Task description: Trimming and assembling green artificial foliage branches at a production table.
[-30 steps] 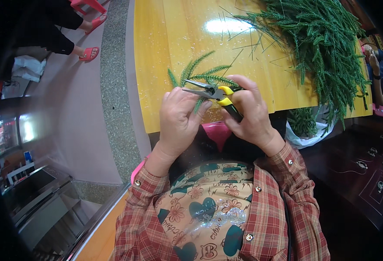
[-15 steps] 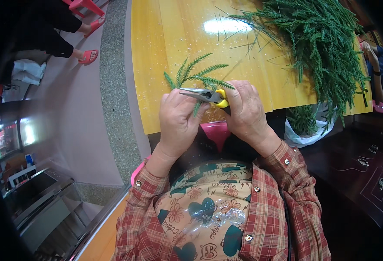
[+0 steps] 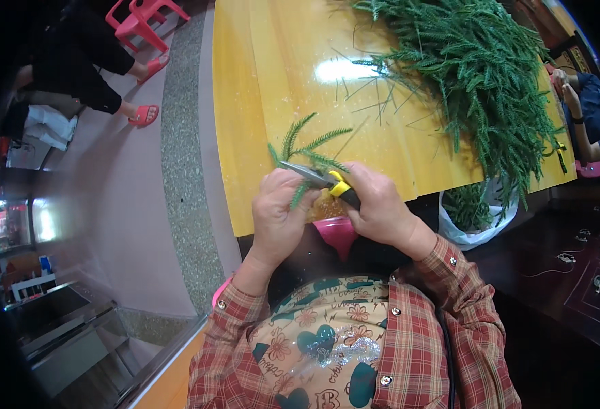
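Observation:
My left hand pinches the base of a small green needle-leaved sprig, its several shoots fanning out over the table's near edge. Held in my right hand is a pair of long-nosed pliers with yellow and black handles. Their metal jaws lie across the lower sprig, right by my left fingertips. Whether the jaws grip the stem, I cannot tell. Below the sprig one short shoot hangs between my hands.
A large heap of green branches covers the right of the yellow wooden table. Under its edge stands a white bag with greenery. Another yellow-handled tool lies far right, near another person's hands. A pink stool stands far left.
Both hands, with the sprig and pliers, now appear lower in the picture, and the pliers' jaws tilt more. The whole view has shifted slightly.

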`<state>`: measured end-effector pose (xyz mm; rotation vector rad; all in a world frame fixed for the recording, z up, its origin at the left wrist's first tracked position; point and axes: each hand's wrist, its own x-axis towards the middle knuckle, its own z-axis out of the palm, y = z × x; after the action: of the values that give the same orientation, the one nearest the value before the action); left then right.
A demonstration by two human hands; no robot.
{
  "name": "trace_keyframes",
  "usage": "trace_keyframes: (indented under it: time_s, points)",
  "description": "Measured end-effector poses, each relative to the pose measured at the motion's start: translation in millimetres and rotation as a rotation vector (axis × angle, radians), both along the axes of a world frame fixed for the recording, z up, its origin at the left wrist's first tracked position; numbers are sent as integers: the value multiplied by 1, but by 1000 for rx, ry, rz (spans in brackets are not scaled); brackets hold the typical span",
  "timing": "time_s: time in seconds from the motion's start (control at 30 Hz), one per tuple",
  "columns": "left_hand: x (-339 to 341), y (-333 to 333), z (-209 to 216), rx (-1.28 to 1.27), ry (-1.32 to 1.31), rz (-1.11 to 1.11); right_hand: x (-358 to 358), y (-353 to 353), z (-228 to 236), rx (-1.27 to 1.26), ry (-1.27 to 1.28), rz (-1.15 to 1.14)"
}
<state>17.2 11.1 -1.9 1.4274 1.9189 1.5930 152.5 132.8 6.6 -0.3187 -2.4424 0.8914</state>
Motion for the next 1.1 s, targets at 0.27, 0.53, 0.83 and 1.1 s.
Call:
trace_keyframes:
  time_s: [0.27,0.53,0.83,1.1]
  points:
    - [0,-4,-1,101,-501,100,1,41,22,-1267,18,-103]
    - [-7,1,2,123,-52,252,13,113,-4,244,-296,-490]
    - [-8,-5,4,75,-112,277,-4,55,10,387,-372,-367]
    - [-4,-4,4,46,-127,252,-20,88,3,347,-390,-379]
